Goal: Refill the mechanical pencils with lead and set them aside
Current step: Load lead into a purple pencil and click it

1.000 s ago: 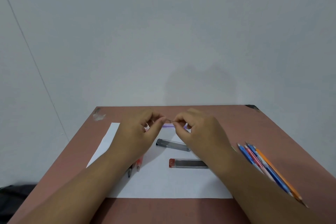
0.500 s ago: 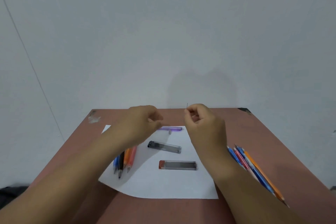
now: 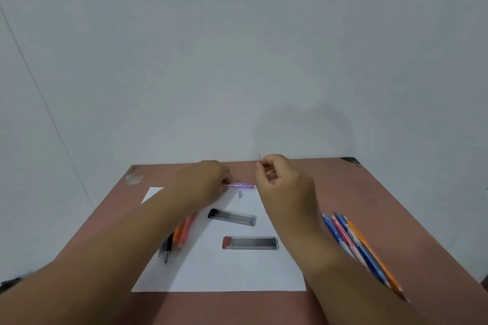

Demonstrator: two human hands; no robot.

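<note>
A: Where's the lead?

B: Pinched upright in the right hand (image 3: 284, 182), a thin lead (image 3: 259, 158) standing out above the fingertips, raised over the far edge of the paper (image 3: 224, 269).

A: And the left hand?

B: The left hand (image 3: 204, 179) is down on the purple pencil (image 3: 241, 186), which lies crosswise near the paper's far edge. Its grip looks closed on the pencil's left end, though blur hides the fingers.

A: What else is on the sheet?

B: A small cap (image 3: 240, 194) just below the purple pencil, then two lead cases: the black-capped case (image 3: 232, 217) lying at a slant mid-sheet, the red-capped case (image 3: 250, 243) nearer, apart from it.

A: The other pencils?

B: One bundle, the left pencils (image 3: 175, 240), lies over the paper's left edge, partly under the left forearm. The right pencils (image 3: 361, 248) lie on the bare tabletop (image 3: 396, 206), right of the paper, partly behind the right forearm.

A: Open room?

B: The near half of the sheet, and the tabletop right of the right pencils out to its edge.
</note>
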